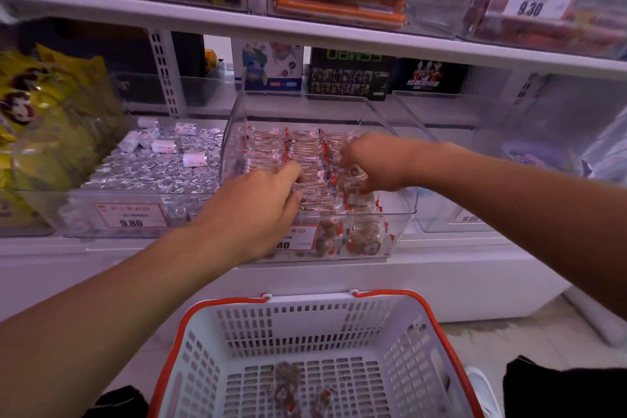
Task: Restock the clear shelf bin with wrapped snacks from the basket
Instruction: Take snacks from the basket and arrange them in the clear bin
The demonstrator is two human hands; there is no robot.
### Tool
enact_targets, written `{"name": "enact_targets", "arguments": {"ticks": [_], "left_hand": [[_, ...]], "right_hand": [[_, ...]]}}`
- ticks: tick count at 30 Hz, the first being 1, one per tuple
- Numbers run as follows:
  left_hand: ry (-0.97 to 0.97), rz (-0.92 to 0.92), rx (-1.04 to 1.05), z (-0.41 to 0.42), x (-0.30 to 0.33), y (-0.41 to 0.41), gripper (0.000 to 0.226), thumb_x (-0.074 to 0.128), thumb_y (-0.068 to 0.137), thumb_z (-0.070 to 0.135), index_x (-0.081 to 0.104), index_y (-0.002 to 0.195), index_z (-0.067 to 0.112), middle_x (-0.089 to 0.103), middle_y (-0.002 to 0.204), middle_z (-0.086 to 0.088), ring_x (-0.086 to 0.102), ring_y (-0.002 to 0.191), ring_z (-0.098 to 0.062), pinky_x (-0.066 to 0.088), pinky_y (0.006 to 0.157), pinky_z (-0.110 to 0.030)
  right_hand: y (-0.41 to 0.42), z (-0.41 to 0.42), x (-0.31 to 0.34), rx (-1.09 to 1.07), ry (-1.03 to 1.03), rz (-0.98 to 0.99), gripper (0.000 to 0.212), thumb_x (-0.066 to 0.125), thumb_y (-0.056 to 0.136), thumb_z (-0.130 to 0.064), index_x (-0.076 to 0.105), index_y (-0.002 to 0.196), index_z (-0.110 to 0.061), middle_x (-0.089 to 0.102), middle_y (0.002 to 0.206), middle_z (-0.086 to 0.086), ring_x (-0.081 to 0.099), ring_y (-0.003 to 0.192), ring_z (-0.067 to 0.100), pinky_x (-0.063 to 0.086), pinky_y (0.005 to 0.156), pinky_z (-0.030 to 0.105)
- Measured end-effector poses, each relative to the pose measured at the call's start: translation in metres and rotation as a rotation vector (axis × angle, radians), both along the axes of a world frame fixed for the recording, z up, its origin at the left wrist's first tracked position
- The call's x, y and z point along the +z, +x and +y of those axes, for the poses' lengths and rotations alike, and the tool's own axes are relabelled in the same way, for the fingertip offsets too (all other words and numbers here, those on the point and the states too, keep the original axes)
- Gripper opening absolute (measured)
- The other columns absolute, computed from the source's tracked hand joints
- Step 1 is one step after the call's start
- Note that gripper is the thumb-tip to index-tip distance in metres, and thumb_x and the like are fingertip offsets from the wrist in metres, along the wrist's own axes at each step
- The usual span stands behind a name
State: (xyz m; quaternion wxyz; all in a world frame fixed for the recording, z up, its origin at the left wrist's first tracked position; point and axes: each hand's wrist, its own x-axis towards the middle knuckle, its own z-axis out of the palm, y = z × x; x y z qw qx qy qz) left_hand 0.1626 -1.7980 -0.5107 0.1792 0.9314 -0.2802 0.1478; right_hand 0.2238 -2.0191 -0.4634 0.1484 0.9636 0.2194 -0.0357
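Observation:
The clear shelf bin (400, 214) sits on the lower shelf, pulled forward, holding rows of wrapped snacks (307, 149) in clear wrappers with red ends. Both my hands reach into it. My left hand (258, 204) has its fingers curled onto the snacks near the bin's front left. My right hand (369, 159) pinches a clump of wrapped snacks (354, 176) just above the pile on the right side. Below, the white basket (400, 349) with its orange rim stands on the floor, with a few wrapped snacks (288, 380) lying on its bottom.
A bin of silver foil pieces (152, 173) stands left of the clear bin, yellow bags (44, 119) further left. An empty-looking clear bin (475, 153) is to the right. A white shelf (305, 27) overhangs above, carrying sausage bins and price tags.

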Motion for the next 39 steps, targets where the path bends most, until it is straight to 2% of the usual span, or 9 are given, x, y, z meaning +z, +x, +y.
{"name": "enact_targets", "arguments": {"ticks": [3, 7, 16, 20, 26, 30, 34, 37, 39], "left_hand": [[-0.009, -0.014, -0.005, -0.001, -0.001, 0.0, 0.018, 0.041, 0.103, 0.038, 0.049, 0.11, 0.024, 0.066, 0.089, 0.001, 0.058, 0.074, -0.02, 0.044, 0.062, -0.035], [-0.014, -0.033, -0.013, -0.002, -0.002, -0.001, 0.02, 0.04, 0.103, 0.04, 0.05, 0.11, 0.024, 0.067, 0.093, 0.001, 0.056, 0.076, -0.02, 0.042, 0.064, -0.035], [-0.046, -0.008, -0.016, -0.004, -0.002, 0.003, 0.019, 0.04, 0.103, 0.04, 0.052, 0.109, 0.026, 0.065, 0.09, 0.002, 0.059, 0.077, -0.017, 0.052, 0.07, -0.039], [-0.148, -0.136, -0.076, -0.002, 0.006, -0.004, 0.014, 0.05, 0.1, 0.032, 0.057, 0.091, 0.023, 0.062, 0.076, 0.006, 0.056, 0.068, -0.013, 0.045, 0.061, -0.032], [0.028, -0.247, -0.461, -0.002, -0.004, -0.027, 0.031, 0.052, 0.074, 0.028, 0.03, 0.053, 0.022, 0.038, 0.042, 0.002, 0.034, 0.04, -0.02, 0.03, 0.043, -0.027], [0.46, 0.171, -0.362, -0.015, -0.079, -0.043, 0.032, 0.057, 0.075, 0.03, 0.041, 0.052, 0.015, 0.042, 0.049, -0.001, 0.038, 0.044, -0.022, 0.043, 0.049, -0.034], [0.922, 0.88, -0.094, 0.012, -0.175, -0.052, 0.035, 0.059, 0.092, 0.038, 0.06, 0.069, 0.011, 0.063, 0.072, -0.003, 0.054, 0.06, -0.02, 0.053, 0.07, -0.032], [0.9, 1.154, 0.041, 0.027, -0.245, -0.067, 0.039, 0.058, 0.097, 0.041, 0.057, 0.07, 0.013, 0.057, 0.073, -0.004, 0.051, 0.059, -0.018, 0.052, 0.07, -0.036], [0.725, 1.233, 0.165, 0.024, -0.289, -0.082, 0.033, 0.059, 0.097, 0.04, 0.061, 0.106, 0.008, 0.06, 0.107, -0.014, 0.06, 0.085, -0.024, 0.052, 0.092, -0.042]], "right_hand": [[-0.006, 0.002, -0.007, -0.045, -0.042, 0.066, 0.039, 0.059, 0.094, -0.013, 0.05, 0.132, -0.011, 0.063, 0.12, 0.012, 0.059, 0.099, 0.026, 0.043, 0.078, 0.029], [-0.006, 0.011, -0.016, -0.092, -0.098, 0.166, 0.039, 0.051, 0.096, -0.006, 0.048, 0.134, -0.003, 0.055, 0.132, 0.015, 0.057, 0.115, 0.03, 0.048, 0.096, 0.035], [-0.007, 0.015, 0.004, -0.145, 0.232, 0.21, 0.07, 0.075, 0.083, -0.01, 0.044, 0.145, -0.017, 0.05, 0.145, 0.005, 0.048, 0.129, 0.025, 0.041, 0.108, 0.039], [-0.019, 0.013, 0.013, -0.077, 0.341, -0.073, 0.047, 0.07, 0.085, -0.006, 0.062, 0.129, -0.02, 0.062, 0.131, 0.002, 0.059, 0.115, 0.02, 0.048, 0.096, 0.031], [-0.097, 0.012, -0.048, 0.31, 0.879, -0.918, 0.017, 0.052, 0.089, -0.008, 0.069, 0.09, -0.009, 0.064, 0.081, 0.003, 0.056, 0.065, 0.019, 0.043, 0.054, 0.032], [-0.128, 0.03, -0.173, 0.22, 0.874, -0.422, 0.022, 0.049, 0.086, -0.012, 0.07, 0.093, -0.006, 0.066, 0.082, 0.01, 0.062, 0.068, 0.034, 0.047, 0.054, 0.037], [-0.159, -0.003, -0.311, -0.33, 0.717, 0.228, 0.027, 0.051, 0.091, -0.019, 0.063, 0.115, -0.016, 0.069, 0.106, 0.011, 0.065, 0.098, 0.033, 0.052, 0.081, 0.04], [-0.187, -0.026, -0.389, -0.587, 0.462, 0.742, 0.077, 0.071, 0.087, -0.034, 0.033, 0.149, -0.01, 0.042, 0.148, 0.019, 0.043, 0.135, 0.033, 0.04, 0.108, 0.039], [-0.199, -0.03, -0.419, -0.631, 0.434, 0.82, 0.108, 0.083, 0.074, -0.039, 0.018, 0.154, -0.009, 0.027, 0.155, 0.019, 0.032, 0.141, 0.036, 0.037, 0.111, 0.042]]}}
